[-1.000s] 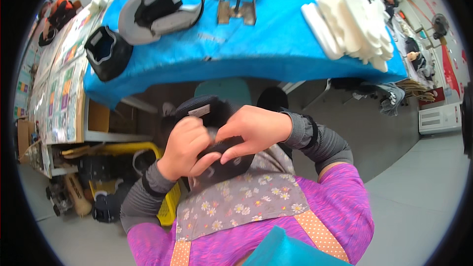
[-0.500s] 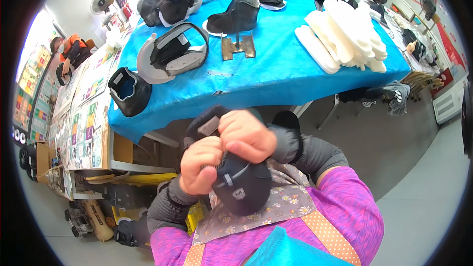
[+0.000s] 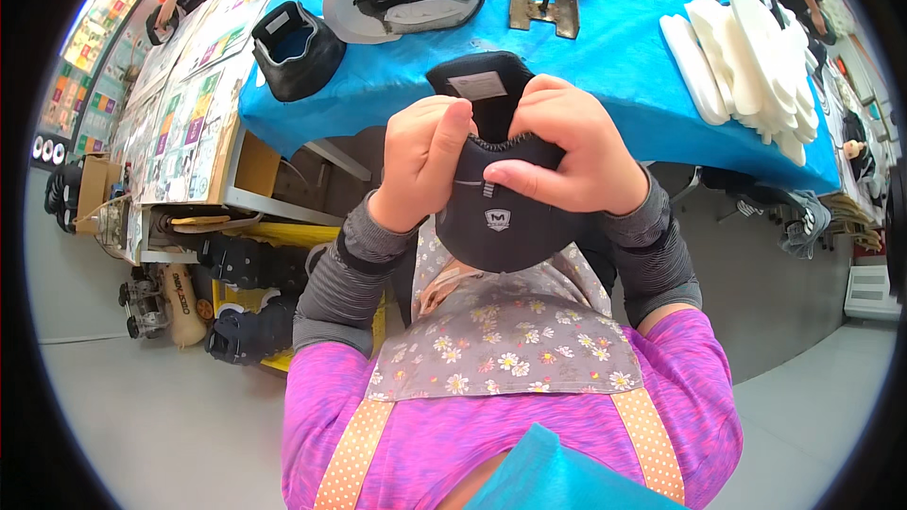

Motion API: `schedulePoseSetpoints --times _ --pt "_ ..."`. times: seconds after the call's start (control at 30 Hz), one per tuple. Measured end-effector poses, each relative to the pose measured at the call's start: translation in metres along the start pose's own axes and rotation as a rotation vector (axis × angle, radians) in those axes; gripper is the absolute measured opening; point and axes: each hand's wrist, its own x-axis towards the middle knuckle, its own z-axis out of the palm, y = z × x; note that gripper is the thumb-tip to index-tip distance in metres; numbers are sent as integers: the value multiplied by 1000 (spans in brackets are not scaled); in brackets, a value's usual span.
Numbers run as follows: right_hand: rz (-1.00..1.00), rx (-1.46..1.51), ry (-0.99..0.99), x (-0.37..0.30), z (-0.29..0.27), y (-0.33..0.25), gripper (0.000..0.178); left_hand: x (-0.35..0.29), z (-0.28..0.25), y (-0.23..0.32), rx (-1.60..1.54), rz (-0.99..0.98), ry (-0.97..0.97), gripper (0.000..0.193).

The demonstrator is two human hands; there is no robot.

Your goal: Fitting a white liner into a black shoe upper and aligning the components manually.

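Both my hands hold a black shoe upper (image 3: 501,227) in front of my apron, its rounded toe pointing toward me. It has a whitish stitched seam along its opening, a small shield-shaped badge, and a raised tongue-like flap with a pale label. My left hand (image 3: 420,161) pinches the left edge of the opening, thumb up. On the other side, my right hand (image 3: 576,146) grips the edge with its fingers inside and its thumb pressed on the outside. The fingertips of both hands are partly hidden.
Ahead is a blue-covered table (image 3: 397,85) with a black upper (image 3: 298,52), a grey-and-black shoe piece (image 3: 354,19), a metal stand (image 3: 545,11) and white foot-shaped pieces (image 3: 756,66). A yellow crate (image 3: 283,234) with black boots stands below left. Two other people work farther off.
The upper and both hands have moved up and away from my chest, and the toe badge shows more plainly. The head view has tilted down, shifting the table upward.
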Motion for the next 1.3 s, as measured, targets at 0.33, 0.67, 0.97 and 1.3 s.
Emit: schedulePoseSetpoints --times 0.33,0.67,0.97,1.3 --pt "-109 29 139 -11 9 1 26 10 23 -15 -56 126 67 44" --pt "-105 -62 -31 -17 10 -24 39 17 36 -11 -177 381 -18 30" --pt "-124 -348 -120 -20 -38 -12 50 19 15 6 129 508 -69 40" --pt "-60 -116 243 -28 11 8 21 13 44 -17 -225 204 111 50"
